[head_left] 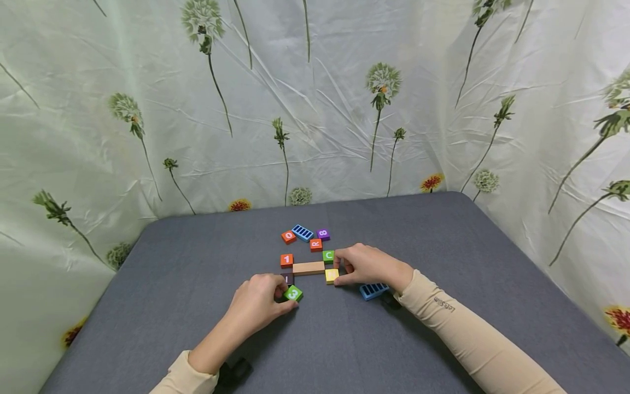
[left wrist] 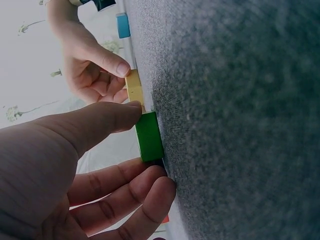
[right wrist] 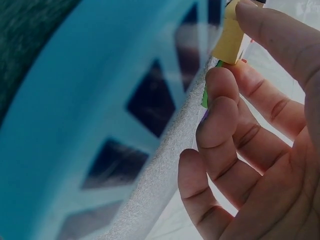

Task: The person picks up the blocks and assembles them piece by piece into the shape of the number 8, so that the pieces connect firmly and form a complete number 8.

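My left hand (head_left: 257,302) pinches a green block (head_left: 293,294) marked 3 between thumb and fingers. In the left wrist view, the green block's side (left wrist: 149,137) stands on the cloth. With thumb and a finger, my right hand (head_left: 366,264) pinches a yellow block (head_left: 332,276) at the right end of a plain wooden plank (head_left: 308,268). Behind the yellow block lies a green C block (head_left: 328,256). A dark block (head_left: 287,279), partly covered by the left fingers, sits behind the green 3. An orange block marked 1 (head_left: 286,261) lies beside the plank's left end.
Farther back are an orange R block (head_left: 316,245), a purple 8 block (head_left: 322,235), an orange 0 block (head_left: 288,237) and a blue slotted piece (head_left: 302,233). Another blue slotted piece (head_left: 373,290) lies beneath the right wrist. A flower-printed curtain (head_left: 325,98) hangs behind the grey table (head_left: 394,350).
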A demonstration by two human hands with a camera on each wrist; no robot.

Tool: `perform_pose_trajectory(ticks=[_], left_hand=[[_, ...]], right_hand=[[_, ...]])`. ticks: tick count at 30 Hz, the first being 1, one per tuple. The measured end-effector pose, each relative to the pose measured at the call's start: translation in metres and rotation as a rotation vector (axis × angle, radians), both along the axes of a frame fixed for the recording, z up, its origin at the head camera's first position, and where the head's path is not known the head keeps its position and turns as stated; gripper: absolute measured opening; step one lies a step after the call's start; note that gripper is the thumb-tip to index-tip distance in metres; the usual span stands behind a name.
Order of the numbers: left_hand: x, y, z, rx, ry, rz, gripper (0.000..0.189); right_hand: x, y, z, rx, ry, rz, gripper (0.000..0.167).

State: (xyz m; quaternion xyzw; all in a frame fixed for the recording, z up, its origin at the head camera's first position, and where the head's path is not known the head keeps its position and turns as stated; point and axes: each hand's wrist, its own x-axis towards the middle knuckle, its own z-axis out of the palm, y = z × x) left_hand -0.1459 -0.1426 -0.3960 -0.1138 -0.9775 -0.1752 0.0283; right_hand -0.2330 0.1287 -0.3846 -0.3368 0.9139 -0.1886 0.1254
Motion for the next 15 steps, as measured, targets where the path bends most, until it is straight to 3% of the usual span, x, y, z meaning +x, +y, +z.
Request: perform_pose_trajectory(ticks=[10, 15], left_hand=[[0.0005, -0.0008, 0.0022, 0.011, -0.020, 0.008, 0.030], [-0.0001, -0.0034, 0.0063, 0.012, 0.004, 0.010, 0.028]], right_hand=[[0.0002, 0.0002, 0.0006, -0.001, 0.008, 0.007, 0.023], [-0.0006, 0.0010, 0.0003, -0.004, 0.014, 0.013, 0.023]])
